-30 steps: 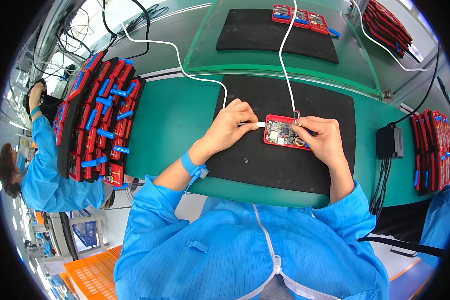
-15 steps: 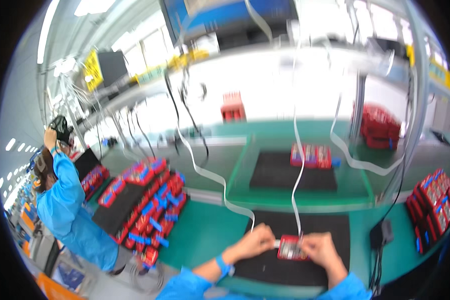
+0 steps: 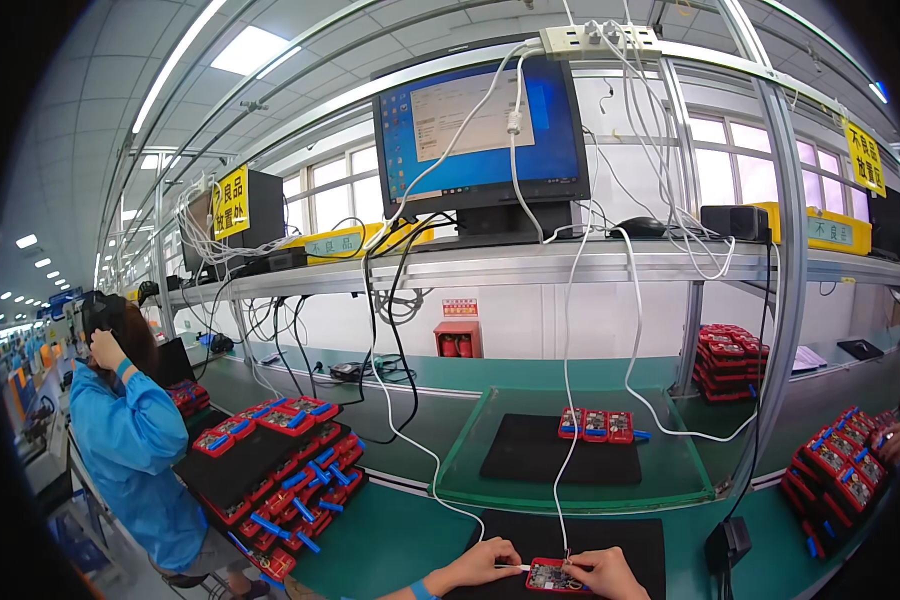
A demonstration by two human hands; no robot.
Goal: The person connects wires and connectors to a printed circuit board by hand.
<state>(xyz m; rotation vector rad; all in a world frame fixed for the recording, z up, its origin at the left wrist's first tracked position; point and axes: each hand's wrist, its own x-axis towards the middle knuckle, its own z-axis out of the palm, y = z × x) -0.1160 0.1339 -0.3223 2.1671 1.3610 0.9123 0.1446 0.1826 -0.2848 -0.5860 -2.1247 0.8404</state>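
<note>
A small circuit board in a red frame [image 3: 548, 577] lies on the black mat [image 3: 625, 535] at the bottom of the view. To its left, my left hand [image 3: 482, 566] is closed on the white plug of a cable [image 3: 436, 470], whose tip meets the board's left edge. My right hand [image 3: 608, 575] pinches at the upper right of the board, where a second white cable [image 3: 560, 475] comes down from above. Fingers hide that cable's end, so I cannot tell whether it is seated in the board.
Beyond the mat, a framed green panel holds a black pad [image 3: 510, 450] with several red-framed boards [image 3: 596, 425]. Stacks of such boards stand left [image 3: 300, 500] and right [image 3: 830, 470]. A monitor [image 3: 480, 130] sits on the shelf above. A person in blue [image 3: 130, 430] works at left.
My view has tilted up, so the monitor shows fully and my hands appear lower. Both hands are still at the board. The person at left has a raised hand lower than before.
</note>
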